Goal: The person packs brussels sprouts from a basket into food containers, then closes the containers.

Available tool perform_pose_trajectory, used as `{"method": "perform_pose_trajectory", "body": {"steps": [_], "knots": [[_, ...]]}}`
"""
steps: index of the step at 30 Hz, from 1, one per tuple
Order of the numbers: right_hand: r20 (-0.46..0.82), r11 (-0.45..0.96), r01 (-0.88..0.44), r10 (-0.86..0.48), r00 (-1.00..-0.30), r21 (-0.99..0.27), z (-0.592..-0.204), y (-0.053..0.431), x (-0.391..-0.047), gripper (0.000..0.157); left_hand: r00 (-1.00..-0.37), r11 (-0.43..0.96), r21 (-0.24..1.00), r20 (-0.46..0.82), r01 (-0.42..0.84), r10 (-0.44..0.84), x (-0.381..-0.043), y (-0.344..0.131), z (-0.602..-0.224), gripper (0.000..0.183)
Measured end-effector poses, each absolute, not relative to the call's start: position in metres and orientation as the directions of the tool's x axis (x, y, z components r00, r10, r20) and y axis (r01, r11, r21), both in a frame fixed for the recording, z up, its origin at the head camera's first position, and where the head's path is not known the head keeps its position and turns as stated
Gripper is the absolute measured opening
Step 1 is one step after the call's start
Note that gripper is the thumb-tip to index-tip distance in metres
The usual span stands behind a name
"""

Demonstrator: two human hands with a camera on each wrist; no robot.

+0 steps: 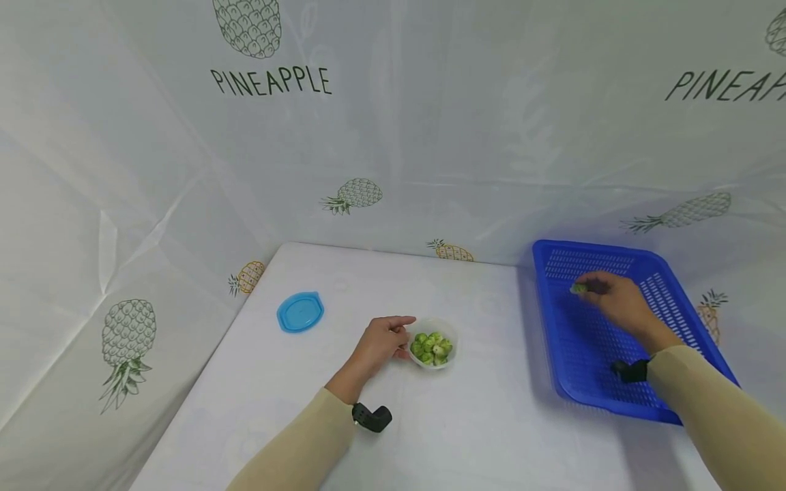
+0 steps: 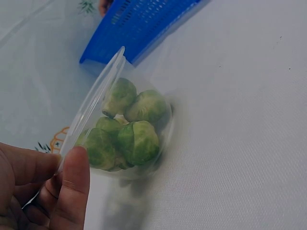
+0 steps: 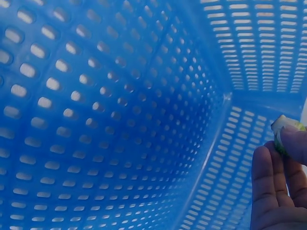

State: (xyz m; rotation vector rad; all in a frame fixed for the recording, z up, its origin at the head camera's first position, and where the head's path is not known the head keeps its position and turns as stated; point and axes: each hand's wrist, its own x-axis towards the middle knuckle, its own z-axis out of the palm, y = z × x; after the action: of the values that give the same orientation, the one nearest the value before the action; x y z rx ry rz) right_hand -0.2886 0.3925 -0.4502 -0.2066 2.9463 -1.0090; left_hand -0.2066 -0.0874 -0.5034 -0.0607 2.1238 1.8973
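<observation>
My left hand [image 1: 382, 341] pinches the rim of a clear plastic bowl [image 2: 96, 98] between thumb and finger. Inside the bowl lie several green Brussels sprouts [image 1: 432, 348]. Over the blue perforated basket [image 1: 555, 341], my right hand [image 1: 620, 303] pinches a single Brussels sprout [image 1: 578, 288]. The right wrist view shows this sprout [image 3: 283, 129] between thumb and fingertips, its pale cut end outward and part of it hidden by the thumb. Behind it show the slotted walls and floor of the basket.
A light blue lid [image 1: 300, 312] lies on the white-covered table [image 1: 479, 423], left of the bowl. The basket stands at the table's right side. A sheet printed with pineapples [image 1: 454, 150] hangs behind and to the left.
</observation>
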Motion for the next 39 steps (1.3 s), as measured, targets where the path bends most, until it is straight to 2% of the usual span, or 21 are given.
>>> {"method": "perform_pose_trajectory", "body": {"steps": [30,39], "knots": [[0.158,0.759,-0.192,-0.118,-0.98,-0.622,-0.399,0.351,-0.261,0.028,-0.956,0.132,0.965,-0.248,-0.229,0.157,-0.204,-0.088,-0.502,0.041],[0.279,0.654,-0.322,-0.173,-0.944,-0.684,-0.39,0.326,-0.247,0.023,-0.954,0.128,0.962,-0.258,-0.24,0.152,-0.204,-0.087,-0.498,0.04]]}}
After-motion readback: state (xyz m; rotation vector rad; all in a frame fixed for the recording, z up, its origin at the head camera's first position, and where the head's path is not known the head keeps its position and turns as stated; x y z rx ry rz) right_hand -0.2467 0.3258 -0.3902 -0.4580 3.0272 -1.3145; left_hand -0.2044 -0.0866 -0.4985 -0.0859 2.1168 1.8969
